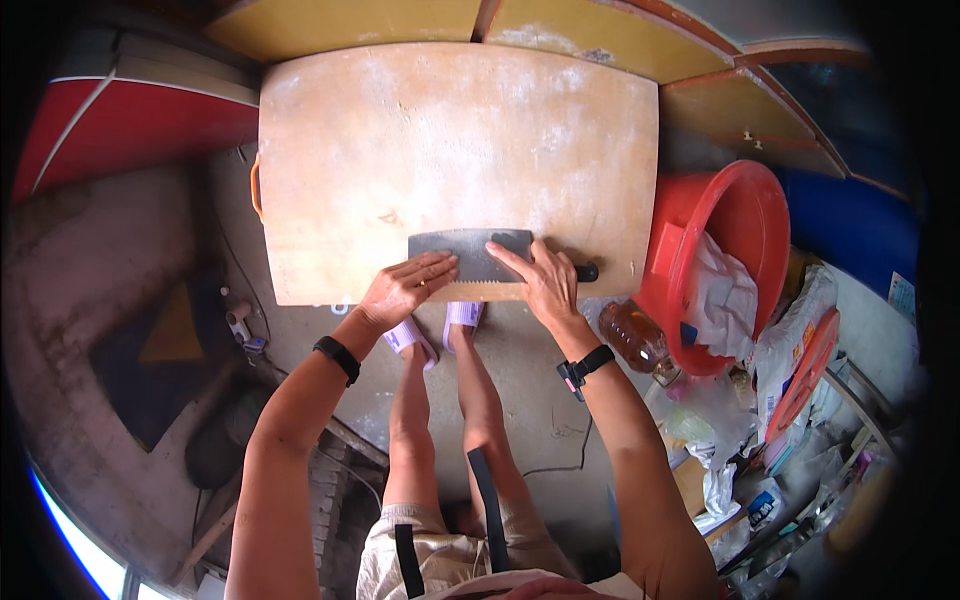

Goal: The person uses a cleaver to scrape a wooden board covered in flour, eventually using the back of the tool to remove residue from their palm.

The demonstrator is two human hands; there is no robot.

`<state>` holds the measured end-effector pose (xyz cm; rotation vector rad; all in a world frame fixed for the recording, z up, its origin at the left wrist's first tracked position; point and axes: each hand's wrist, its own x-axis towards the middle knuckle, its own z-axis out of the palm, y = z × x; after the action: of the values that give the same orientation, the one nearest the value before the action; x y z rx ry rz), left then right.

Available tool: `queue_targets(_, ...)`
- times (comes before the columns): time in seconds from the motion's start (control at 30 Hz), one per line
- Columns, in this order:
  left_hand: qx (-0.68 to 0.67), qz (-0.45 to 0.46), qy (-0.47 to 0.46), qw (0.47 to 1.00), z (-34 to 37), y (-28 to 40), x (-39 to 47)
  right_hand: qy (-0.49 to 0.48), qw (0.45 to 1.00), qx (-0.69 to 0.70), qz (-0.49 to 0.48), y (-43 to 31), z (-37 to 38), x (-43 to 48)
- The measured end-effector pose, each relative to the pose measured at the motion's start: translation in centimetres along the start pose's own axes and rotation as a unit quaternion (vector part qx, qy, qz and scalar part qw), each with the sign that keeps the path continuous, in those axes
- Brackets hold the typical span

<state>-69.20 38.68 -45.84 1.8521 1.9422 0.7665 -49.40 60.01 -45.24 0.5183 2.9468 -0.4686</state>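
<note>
A wide metal cleaver blade (474,251) with a serrated edge lies flat near the front edge of a wooden board (450,135) marked with whitish powder. Its dark handle points right. My left hand (407,286) rests on the left part of the blade, fingers fairly straight and close together. My right hand (546,279) is at the handle end, with the index finger extended over the blade and the other fingers curled by the handle. Whether they close around the handle is hard to tell.
A red plastic tub (675,247) holding white cloth or bags stands right of the board. Below it lie a large bottle of brown liquid (634,336), plastic bags and a red lid (802,375). Yellow panels (600,37) border the far side. Cables cross the floor.
</note>
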Motion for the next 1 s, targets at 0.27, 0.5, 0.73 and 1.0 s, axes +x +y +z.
queue_targets(0.27, 0.022, -0.019, 0.054, 0.998, 0.9, -1.5, 2.1, -0.019, 0.998, 0.032, 0.052, 0.8, 0.1, 1.6)
queue_targets(0.5, 0.015, -0.025, 0.023, 0.999, 2.8, 0.6, -0.5, -0.017, 0.998, 0.051, 0.036, 0.2, 0.6, -2.3)
queue_targets(0.73, 0.003, 0.005, -0.01, 1.0, 1.0, 2.1, 0.5, -0.016, 1.0, 0.009, -0.006, 1.2, -0.5, -2.1)
queue_targets(1.0, 0.003, -0.045, 0.059, 0.997, 3.2, -0.1, 1.8, 0.065, 0.998, 0.014, 0.023, 2.1, 0.8, 0.0)
